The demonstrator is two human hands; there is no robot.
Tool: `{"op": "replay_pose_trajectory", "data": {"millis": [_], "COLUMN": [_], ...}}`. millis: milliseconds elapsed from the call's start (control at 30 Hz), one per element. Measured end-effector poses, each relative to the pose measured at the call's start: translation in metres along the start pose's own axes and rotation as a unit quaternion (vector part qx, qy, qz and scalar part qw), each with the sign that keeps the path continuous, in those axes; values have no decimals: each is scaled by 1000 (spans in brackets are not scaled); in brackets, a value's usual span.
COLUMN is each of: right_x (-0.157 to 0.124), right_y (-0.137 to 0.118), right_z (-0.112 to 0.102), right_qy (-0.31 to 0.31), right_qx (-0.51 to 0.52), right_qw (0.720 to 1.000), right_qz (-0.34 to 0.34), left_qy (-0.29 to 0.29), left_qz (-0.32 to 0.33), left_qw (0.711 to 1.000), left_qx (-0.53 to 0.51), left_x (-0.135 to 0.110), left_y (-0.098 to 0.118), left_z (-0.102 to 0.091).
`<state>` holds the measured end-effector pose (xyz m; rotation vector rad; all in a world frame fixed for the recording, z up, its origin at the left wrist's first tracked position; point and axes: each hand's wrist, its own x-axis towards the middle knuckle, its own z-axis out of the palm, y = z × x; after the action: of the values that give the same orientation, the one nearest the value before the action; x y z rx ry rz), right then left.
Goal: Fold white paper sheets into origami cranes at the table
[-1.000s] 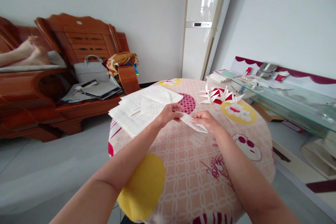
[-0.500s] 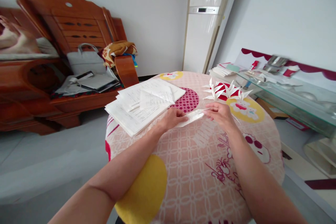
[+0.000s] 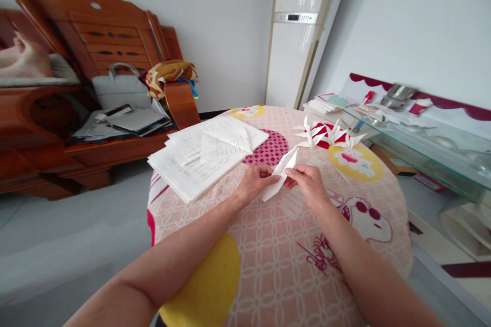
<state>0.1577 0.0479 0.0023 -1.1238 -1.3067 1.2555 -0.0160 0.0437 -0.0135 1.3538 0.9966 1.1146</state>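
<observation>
A narrow piece of folded white paper (image 3: 271, 192) is held between my two hands, tilted with its pointed end away from me. My left hand (image 3: 256, 184) pinches its left side, thumb on top. On the other edge, my right hand (image 3: 307, 183) grips with thumb and fingertips. Beyond them stand several folded paper cranes (image 3: 311, 134) with pointed wings, at the far right of the round table. To the left of my left hand lies a stack of handwritten sheets (image 3: 199, 176), a loose smaller sheet (image 3: 226, 145) on top.
A patterned cloth (image 3: 276, 265) covers the round table. Right of it stands a glass shelf (image 3: 433, 145) with papers and cups. At left is a wooden sofa (image 3: 115, 41) holding a grey bag (image 3: 117, 87) and a laptop (image 3: 140, 120); a person's bare foot (image 3: 32, 59) rests there.
The folded paper has turned from lying nearly crosswise to pointing away from me, its flaps now visible. My right hand has moved left and nearer, closer to my left hand.
</observation>
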Motion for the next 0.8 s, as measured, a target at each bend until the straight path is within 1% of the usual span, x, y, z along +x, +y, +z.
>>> {"op": "replay_pose_trajectory", "data": {"millis": [67, 133, 200, 267, 367, 467, 567, 633, 700, 767, 800], "right_x": [0, 0, -1, -2, -3, -2, 0, 2, 4, 6, 7], "right_y": [-1, -2, -3, -2, 2, 8, 14, 17, 19, 21, 23], "right_z": [-4, -6, -5, -2, 3, 5, 4, 4, 3, 1, -1], "right_qy": [-17, -48, -82, -102, -87, -49, -38, -47, -57, -62, -68], "right_qx": [-23, -47, -62, -57, -24, -13, -60, -101, -146, -193, -214], "right_qw": [1000, 998, 995, 993, 996, 998, 995, 991, 986, 979, 974], "right_qz": [-6, -3, 7, 8, 13, 39, 73, 80, 56, 10, -13], "left_qy": [-7, -2, 4, 20, 52, 51, 34, 25, 22, 31, 37], "left_qz": [-4, -12, -17, -12, 0, -33, -93, -103, -69, -7, 29], "left_qw": [1000, 999, 997, 996, 995, 996, 995, 994, 993, 984, 975], "left_qx": [-11, -40, -74, -92, -87, -63, -26, 20, 90, 174, 216], "left_x": [0, 1, 1, 0, -2, -2, 1, 2, 3, 3, 2], "left_y": [2, 5, 8, 11, 10, 4, -6, -11, -14, -14, -14], "left_z": [0, 0, 0, 0, -1, -3, -4, -5, -6, -6, -6]}}
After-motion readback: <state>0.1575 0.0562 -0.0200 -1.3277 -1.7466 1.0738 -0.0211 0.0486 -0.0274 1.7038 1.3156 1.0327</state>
